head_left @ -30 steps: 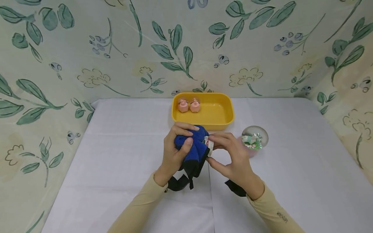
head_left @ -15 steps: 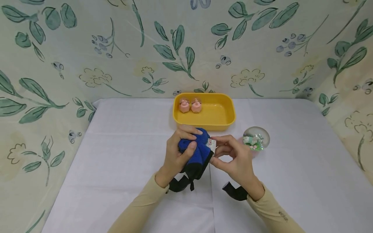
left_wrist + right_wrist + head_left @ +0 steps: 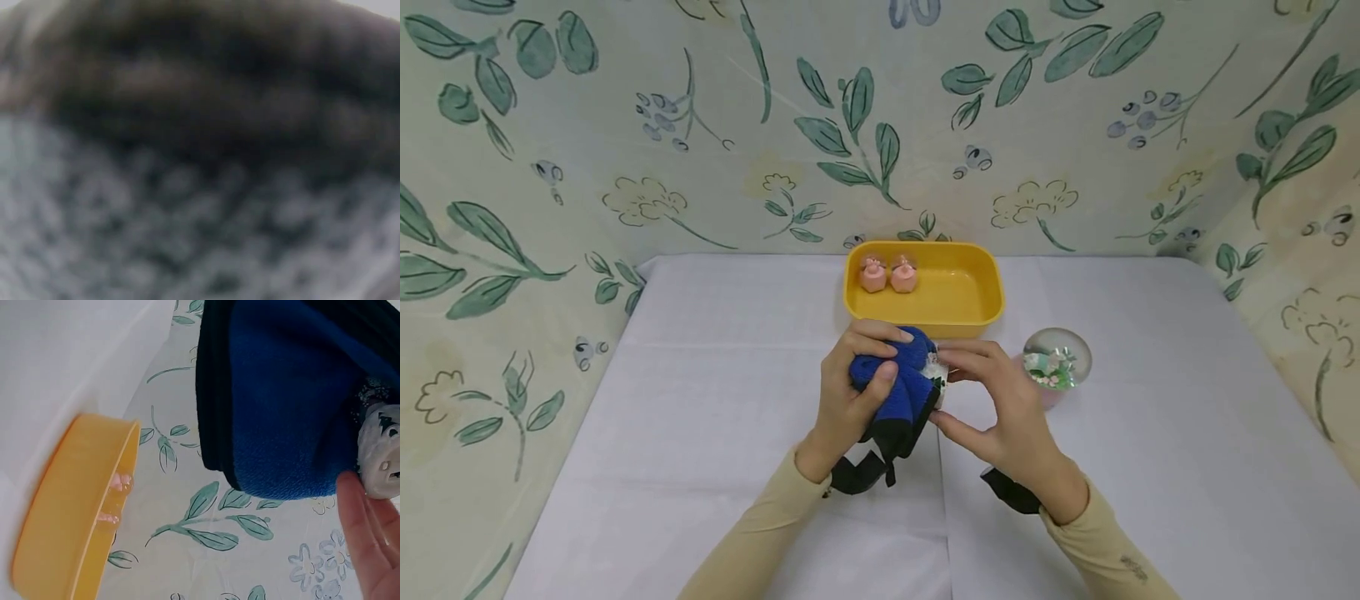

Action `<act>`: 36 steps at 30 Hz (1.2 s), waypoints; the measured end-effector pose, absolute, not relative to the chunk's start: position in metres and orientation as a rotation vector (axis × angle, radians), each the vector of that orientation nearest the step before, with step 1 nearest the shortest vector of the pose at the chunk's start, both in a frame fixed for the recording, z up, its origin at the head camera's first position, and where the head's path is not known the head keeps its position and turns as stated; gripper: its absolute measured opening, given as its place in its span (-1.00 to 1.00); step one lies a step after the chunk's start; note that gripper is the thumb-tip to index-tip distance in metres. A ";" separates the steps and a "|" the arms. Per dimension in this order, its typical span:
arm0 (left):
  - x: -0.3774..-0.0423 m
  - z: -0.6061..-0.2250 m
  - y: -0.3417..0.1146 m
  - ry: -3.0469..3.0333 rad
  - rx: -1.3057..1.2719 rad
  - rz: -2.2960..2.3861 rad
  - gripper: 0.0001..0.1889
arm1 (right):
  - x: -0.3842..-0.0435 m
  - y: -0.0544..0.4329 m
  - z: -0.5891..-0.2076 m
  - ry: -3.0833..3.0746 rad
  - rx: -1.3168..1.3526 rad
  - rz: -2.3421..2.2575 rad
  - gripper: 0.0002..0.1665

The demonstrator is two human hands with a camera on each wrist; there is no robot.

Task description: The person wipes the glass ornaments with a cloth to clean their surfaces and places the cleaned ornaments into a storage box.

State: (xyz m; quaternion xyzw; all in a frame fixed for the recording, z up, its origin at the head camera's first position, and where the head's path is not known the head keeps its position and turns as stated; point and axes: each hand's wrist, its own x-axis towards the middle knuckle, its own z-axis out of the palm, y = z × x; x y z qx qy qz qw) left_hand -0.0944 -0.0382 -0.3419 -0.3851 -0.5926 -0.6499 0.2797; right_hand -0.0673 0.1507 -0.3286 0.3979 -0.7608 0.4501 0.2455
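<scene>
In the head view my left hand grips a bunched blue cloth with black edging. A small white ornament pokes out at the cloth's right side, partly wrapped. My right hand holds this ornament between thumb and fingers. In the right wrist view, the fingers touch the lower edge of the white ornament, which has small openings and dark marks, below the dark fold of the blue cloth. The left wrist view is a close, dark and grey blur.
A yellow tray stands behind the hands, with two small pink figures at its left end. To the right is a snow globe on a pink base. White cloth covers the table; a leaf-patterned curtain hangs behind.
Both hands with the cloth and ornament shift slightly right and down, then back left. The ornament's side with red print, visible before, has turned away. Tray and globe stay put.
</scene>
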 end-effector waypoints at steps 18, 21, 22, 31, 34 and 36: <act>-0.094 -0.343 -0.034 -1.595 -1.058 -1.789 -0.68 | -0.070 0.151 -0.337 -1.983 0.998 1.350 -0.39; -0.095 -0.343 -0.033 -1.584 -1.077 -1.775 -0.69 | -0.066 0.150 -0.336 -2.025 0.894 1.623 -0.50; -0.095 -0.344 -0.033 -1.581 -1.079 -1.769 -0.69 | -0.065 0.149 -0.336 -2.040 0.870 1.676 -0.53; -0.097 -0.346 -0.037 -1.589 -1.025 -1.819 -0.69 | -0.067 0.151 -0.332 -2.106 1.062 1.315 -0.29; -0.096 -0.346 -0.038 -1.592 -1.013 -1.840 -0.70 | -0.070 0.151 -0.332 -2.024 1.114 1.148 -0.37; -0.096 -0.345 -0.038 -1.590 -1.013 -1.850 -0.70 | -0.071 0.151 -0.332 -1.991 1.108 1.082 -0.42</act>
